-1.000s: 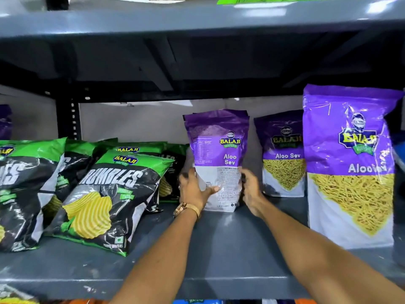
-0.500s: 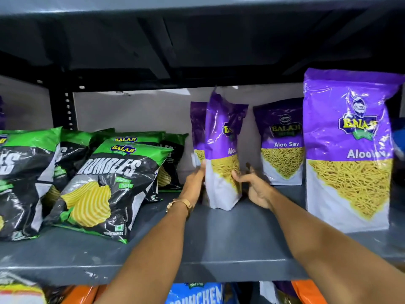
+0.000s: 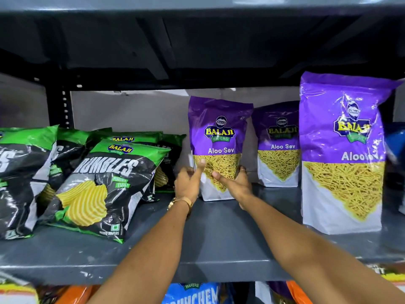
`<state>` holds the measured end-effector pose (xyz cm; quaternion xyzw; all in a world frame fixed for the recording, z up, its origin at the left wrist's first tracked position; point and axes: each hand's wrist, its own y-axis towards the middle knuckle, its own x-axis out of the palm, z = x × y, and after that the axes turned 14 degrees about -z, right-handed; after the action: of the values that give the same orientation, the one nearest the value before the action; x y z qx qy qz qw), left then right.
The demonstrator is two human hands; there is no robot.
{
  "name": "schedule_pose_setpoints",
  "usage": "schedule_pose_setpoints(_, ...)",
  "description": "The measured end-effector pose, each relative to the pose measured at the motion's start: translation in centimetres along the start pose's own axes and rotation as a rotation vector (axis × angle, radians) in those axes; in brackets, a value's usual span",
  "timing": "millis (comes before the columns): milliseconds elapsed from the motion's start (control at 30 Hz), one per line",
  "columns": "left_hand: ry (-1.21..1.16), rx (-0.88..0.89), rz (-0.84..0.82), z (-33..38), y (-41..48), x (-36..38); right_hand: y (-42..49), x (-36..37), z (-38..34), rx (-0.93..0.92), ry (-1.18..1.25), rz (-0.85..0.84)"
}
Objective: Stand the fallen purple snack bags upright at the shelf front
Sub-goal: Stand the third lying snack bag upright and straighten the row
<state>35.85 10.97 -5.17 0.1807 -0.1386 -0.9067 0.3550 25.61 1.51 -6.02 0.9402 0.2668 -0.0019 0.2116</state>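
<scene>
A purple Aloo Sev bag [image 3: 219, 137] stands upright mid-shelf, its front label facing me. My left hand [image 3: 189, 183] presses its lower left side, thumb across the front. On the lower right side my right hand [image 3: 235, 183] grips it, fingers around the edge. Behind and to the right a second purple bag [image 3: 278, 145] stands upright near the back wall. A third, larger-looking purple bag [image 3: 341, 154] stands upright close to the shelf front at the right.
Green-and-black Crumbles chip bags [image 3: 98, 189] lean in a pile on the left half of the grey shelf [image 3: 219, 249]. A blue packet [image 3: 394, 145] shows at the far right edge. More snack packs sit on the shelf below.
The held purple bag was turned from back-facing, through edge-on, to front-facing. Both hands shifted lower on its sides. The camera view dropped slightly.
</scene>
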Motion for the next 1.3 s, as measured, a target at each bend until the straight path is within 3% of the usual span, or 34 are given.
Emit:
schedule_pose_setpoints(267, 0.112, -0.123, -0.134, -0.5, 0.2, 0.1, -0.9, -1.5, -0.4, -0.011, -0.069, -0.211)
schedule_pose_setpoints(500, 0.06, -0.182, -0.287, 0.7, -1.2, -1.5, -3.6, -1.5, -2.2, 0.035, -0.143, -0.225)
schedule_pose_setpoints(633, 0.079, -0.112, -0.315, 0.7, -4.1, -2.9, -6.9, -2.2, -3.2, 0.007, -0.17, -0.275)
schedule_pose_setpoints(800, 0.14, -0.038, -0.308, 1.4, -9.1, -4.5, -12.2, -1.9, -4.6, -0.079, -0.258, -0.216)
schedule_pose_setpoints(900, 0.142, -0.014, -0.25, 1.7, -12.0, -5.0, -14.8, -1.6, -5.4, -0.107, -0.241, -0.189)
schedule_pose_setpoints(1067, 0.22, 0.085, 0.037, 2.2, -15.9, -4.6, -17.4, -1.7, -5.2, -0.153, -0.167, -0.074)
schedule_pose_setpoints(1167, 0.303, 0.097, 0.05, 2.5, -16.3, -4.7, -17.7, -1.7, -5.3, -0.143, -0.255, 0.011)
schedule_pose_setpoints(1300, 0.326, 0.121, 0.12, 2.8, -17.0, -4.8, -17.9, -1.3, -5.5, -0.163, -0.305, -0.043)
